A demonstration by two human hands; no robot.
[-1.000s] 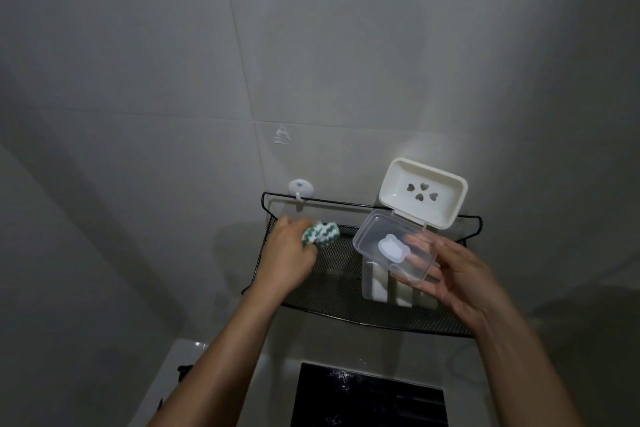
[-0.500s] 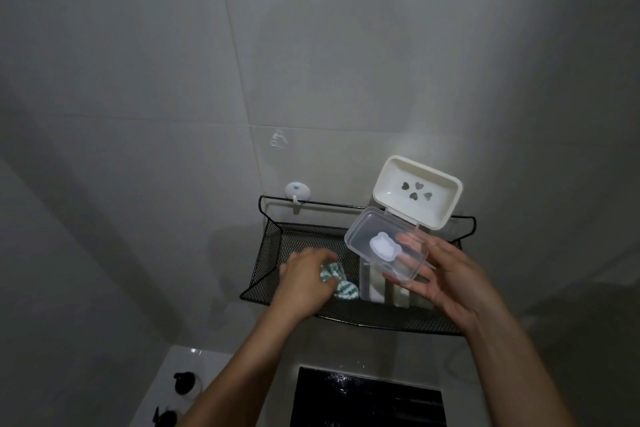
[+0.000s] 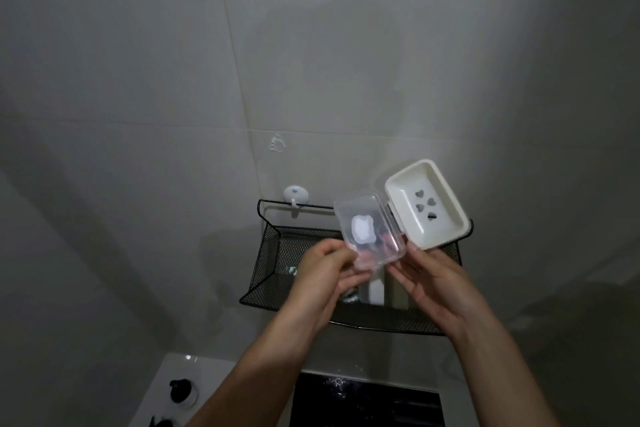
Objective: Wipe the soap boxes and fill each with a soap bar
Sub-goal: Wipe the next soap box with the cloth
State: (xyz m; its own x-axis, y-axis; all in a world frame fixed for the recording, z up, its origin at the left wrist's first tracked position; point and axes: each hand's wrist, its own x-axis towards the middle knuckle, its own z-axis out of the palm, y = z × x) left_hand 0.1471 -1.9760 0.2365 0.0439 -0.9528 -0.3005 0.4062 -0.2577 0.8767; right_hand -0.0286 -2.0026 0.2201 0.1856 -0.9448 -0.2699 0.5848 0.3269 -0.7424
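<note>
An open soap box hangs in front of the black mesh shelf, held between both hands. Its clear lid carries a white sticker, and its cream base has heart-shaped holes. My left hand pinches the lid's lower left corner. My right hand grips the box at its lower right edge, fingers under it. A green-and-white cloth lies in the shelf, mostly hidden behind my left hand. White soap bars stand in the shelf behind the hands.
The shelf hangs on a grey tiled wall, with a white round hook at its top left. Below it are a white ledge with dark-capped bottles and a black surface.
My left hand let go of the cloth, which now lies in the shelf, and took hold of the soap box. The box turned and rose slightly.
</note>
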